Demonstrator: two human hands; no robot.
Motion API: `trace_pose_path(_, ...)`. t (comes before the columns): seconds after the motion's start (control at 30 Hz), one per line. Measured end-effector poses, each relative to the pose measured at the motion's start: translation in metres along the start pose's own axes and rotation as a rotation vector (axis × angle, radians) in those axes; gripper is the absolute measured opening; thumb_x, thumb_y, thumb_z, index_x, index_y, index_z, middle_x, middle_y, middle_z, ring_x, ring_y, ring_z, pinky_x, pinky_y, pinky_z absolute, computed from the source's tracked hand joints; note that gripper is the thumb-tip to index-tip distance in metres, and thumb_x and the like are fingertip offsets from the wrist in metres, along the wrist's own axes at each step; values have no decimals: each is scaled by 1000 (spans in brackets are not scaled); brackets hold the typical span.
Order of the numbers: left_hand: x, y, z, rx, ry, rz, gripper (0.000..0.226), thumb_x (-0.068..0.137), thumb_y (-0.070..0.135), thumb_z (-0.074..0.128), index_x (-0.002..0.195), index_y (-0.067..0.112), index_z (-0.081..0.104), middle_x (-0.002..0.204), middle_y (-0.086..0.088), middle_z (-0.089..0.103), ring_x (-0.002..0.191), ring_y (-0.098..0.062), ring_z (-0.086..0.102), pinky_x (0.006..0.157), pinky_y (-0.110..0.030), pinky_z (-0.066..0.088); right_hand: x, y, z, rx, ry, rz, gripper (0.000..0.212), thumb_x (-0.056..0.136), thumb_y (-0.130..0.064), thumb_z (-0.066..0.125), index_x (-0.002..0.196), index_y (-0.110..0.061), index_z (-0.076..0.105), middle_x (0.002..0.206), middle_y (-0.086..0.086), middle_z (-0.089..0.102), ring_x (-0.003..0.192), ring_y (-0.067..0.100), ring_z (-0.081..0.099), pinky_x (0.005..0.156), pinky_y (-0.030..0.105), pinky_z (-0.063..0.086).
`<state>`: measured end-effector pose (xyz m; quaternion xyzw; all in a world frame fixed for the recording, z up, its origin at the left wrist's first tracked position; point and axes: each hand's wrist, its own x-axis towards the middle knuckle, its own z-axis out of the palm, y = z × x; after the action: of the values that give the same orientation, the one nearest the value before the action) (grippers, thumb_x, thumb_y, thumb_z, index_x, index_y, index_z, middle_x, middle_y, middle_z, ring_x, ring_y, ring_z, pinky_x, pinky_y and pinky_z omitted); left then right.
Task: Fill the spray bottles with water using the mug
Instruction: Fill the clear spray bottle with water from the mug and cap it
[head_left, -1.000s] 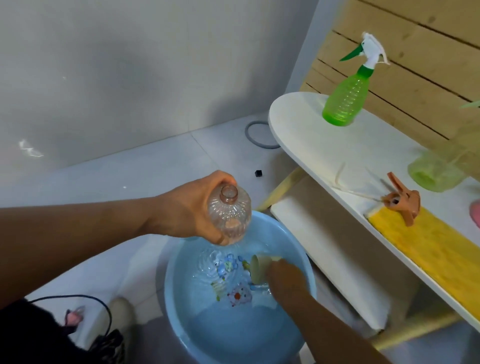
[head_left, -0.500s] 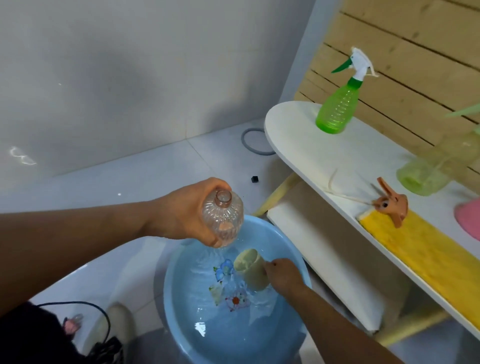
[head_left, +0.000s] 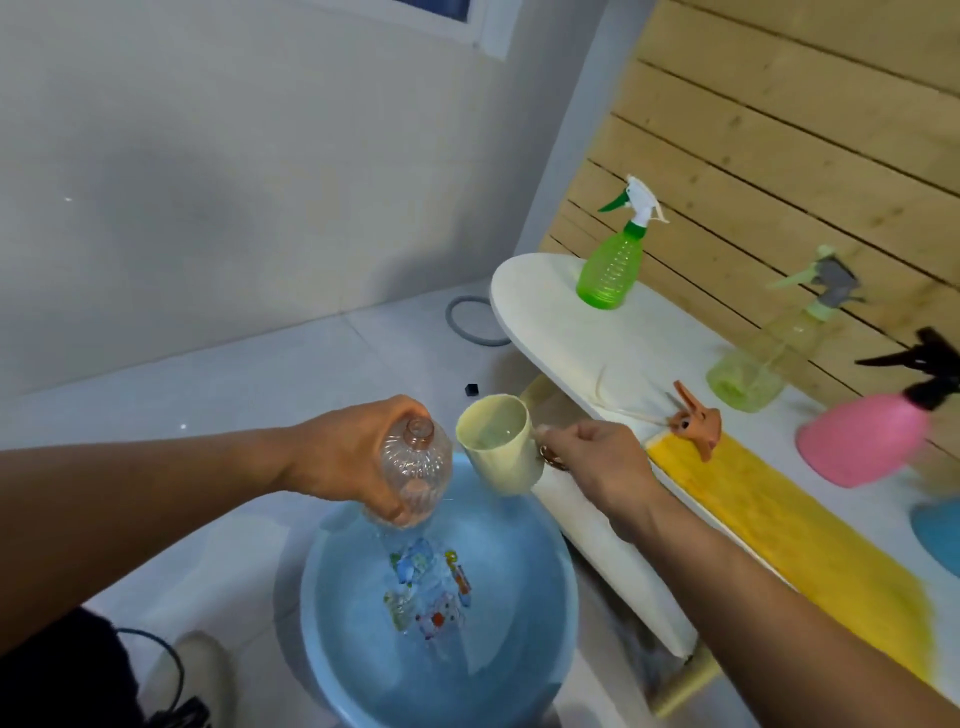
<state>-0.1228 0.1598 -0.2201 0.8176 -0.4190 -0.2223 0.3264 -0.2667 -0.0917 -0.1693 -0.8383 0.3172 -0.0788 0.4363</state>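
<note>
Mug raised next to the open bottle, above the basin.

The left hand (head_left: 343, 457) grips a clear, capless spray bottle (head_left: 415, 470), fingers curled around its ribbed body, with its open neck pointing up. The right hand (head_left: 597, 462) pinches the handle of the pale yellow mug (head_left: 498, 444), which is tilted toward the bottle and just beside it, with some water inside. Under both sets of fingers stands a blue basin (head_left: 540, 613) with water. Beyond the right fingers, a white table (head_left: 550, 306) carries a green spray bottle (head_left: 613, 265), a loose orange spray head (head_left: 698, 423) and a pink spray bottle (head_left: 862, 441).
</note>
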Motion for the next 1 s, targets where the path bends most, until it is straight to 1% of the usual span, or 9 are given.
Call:
trace_pose_path(0.1,2,3,3,-2,-12,-13,91,48,50,95,125,43,49,118,21,62,108,-1,62,97,-35,55,-6,-19,-14,32,29,-79,41,85,-41,76,75,-3,69,71,17,65,61,13,49,59,27,39)
trace_pose_path(0.17,4,6,5,-13,-23,-20,91,48,50,94,126,43,49,118,20,62,109,-2,62,97,-35,55,-10,-27,-18,66,43,-121,41,84,-43,77,77,-3,70,79,22,67,64,14,50,62,30,39)
trace_pose_path(0.2,6,8,6,-16,-26,-22,91,48,51,94,126,43,49,118,20,62,109,-3,62,97,-36,55,-12,-32,-20,75,50,-142,40,84,-43,78,76,-4,70,73,20,64,63,13,49,62,29,38)
trace_pose_path(0.3,9,12,7,-30,-33,-16,93,46,54,92,127,43,49,119,21,62,110,-3,62,98,-36,55,-15,-42,-23,52,69,-193,36,85,-42,77,72,-9,69,56,-5,52,50,6,40,52,23,33)
trace_pose_path(0.37,10,13,8,-39,-31,-14,91,48,52,93,127,44,49,119,22,62,110,-1,62,98,-34,55,-19,-47,-25,12,83,-241,36,86,-42,77,71,-11,68,52,-11,49,48,5,38,51,23,32)
trace_pose_path(0.47,13,14,9,-53,-25,-15,90,53,44,98,127,45,47,120,22,61,112,0,62,98,-31,54,-24,-53,-25,-51,103,-298,35,86,-43,76,70,-13,67,53,-10,51,50,6,40,54,26,35)
trace_pose_path(0.63,16,15,8,-38,-2,-14,94,53,48,97,132,44,45,123,22,60,115,-3,61,101,-36,54,-31,-57,-24,-139,138,-370,34,88,-42,74,69,-16,64,61,-8,53,59,9,46,59,29,35)
trace_pose_path(0.83,15,16,9,-15,4,-10,93,54,49,97,131,46,44,122,23,61,114,-2,61,100,-35,53,-40,-62,-25,-274,188,-445,32,89,-41,72,65,-29,55,73,-7,53,68,7,51,62,31,35)
trace_pose_path(1.0,15,19,10,-6,-4,-7,93,58,44,98,134,45,43,121,23,61,112,-1,61,97,-30,54,-43,-63,-27,-328,214,-477,25,90,-42,70,72,-27,60,74,-8,52,70,7,51,64,31,32)
